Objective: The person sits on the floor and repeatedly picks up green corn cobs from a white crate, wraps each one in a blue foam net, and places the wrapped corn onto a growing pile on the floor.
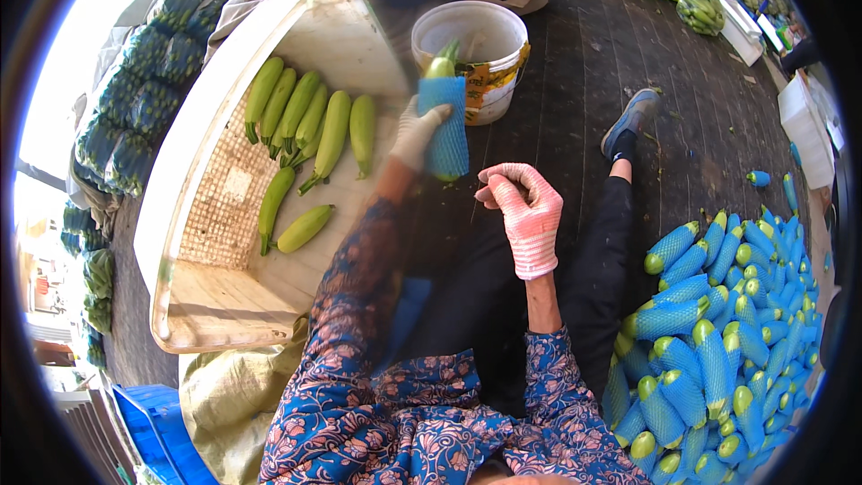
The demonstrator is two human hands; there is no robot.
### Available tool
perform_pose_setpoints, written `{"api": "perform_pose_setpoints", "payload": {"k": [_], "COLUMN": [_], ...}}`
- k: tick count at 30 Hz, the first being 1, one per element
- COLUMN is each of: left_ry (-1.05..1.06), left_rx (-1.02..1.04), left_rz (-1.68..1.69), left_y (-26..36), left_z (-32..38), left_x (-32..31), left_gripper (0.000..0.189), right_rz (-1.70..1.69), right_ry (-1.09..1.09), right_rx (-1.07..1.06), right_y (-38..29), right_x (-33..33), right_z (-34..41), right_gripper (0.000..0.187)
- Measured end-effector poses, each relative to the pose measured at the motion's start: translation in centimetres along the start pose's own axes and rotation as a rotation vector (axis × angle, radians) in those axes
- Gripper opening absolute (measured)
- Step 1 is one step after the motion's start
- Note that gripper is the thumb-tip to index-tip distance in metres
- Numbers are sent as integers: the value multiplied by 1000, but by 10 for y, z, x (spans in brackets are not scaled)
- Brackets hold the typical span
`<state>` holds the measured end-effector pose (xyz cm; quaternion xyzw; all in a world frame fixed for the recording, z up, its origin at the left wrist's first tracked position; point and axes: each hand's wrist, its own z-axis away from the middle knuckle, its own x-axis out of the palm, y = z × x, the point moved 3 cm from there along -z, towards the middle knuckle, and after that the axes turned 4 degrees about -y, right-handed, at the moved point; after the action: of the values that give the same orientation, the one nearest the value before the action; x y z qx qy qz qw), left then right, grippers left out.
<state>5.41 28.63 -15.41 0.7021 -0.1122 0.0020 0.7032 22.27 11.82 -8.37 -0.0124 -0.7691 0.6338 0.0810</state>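
Observation:
My left hand (419,126), in a pale knit glove, is wrapped around a green zucchini (441,67) sheathed in a blue foam net sleeve (444,124). The stem end sticks out at the top, and a little of the other end shows below. To its right, my right hand (522,212) wears a pink-and-white striped glove. Its fingers are curled in towards the thumb, and nothing shows between them. Left of my left arm, several bare zucchini (335,135) lie in a large white plastic crate (215,114) that is tipped towards me.
A white bucket (498,98) with torn orange tape stands beyond my left hand. At lower right lies a heap of sleeved zucchini (714,350). Packed bags of produce (145,94) are stacked at left. A blue crate (158,428) and a woven sack (229,391) sit at lower left.

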Motion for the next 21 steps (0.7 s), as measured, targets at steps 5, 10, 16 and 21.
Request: {"api": "perform_pose_setpoints", "payload": {"k": [5,10,16,21], "left_ry": [42,-179,-524,140], "left_rx": [-422,-235,-60,-351], "left_rz": [124,218,157,-512], "left_y": [-31,34,105,51], "left_z": [36,99,130,157], "left_x": [-24,-20,-4,-83], "left_gripper": [51,63,70,26], "right_rz": [-102,95,-1081,-1686], "right_ry": [29,-17,-272,-428], "right_rx": [31,-105,332,-247], "right_y": [13,36,28,-78], "right_x": [-12,8,-29,-126], "right_z": [-6,-13,-9,2], "right_gripper": [7,38,73,33]}}
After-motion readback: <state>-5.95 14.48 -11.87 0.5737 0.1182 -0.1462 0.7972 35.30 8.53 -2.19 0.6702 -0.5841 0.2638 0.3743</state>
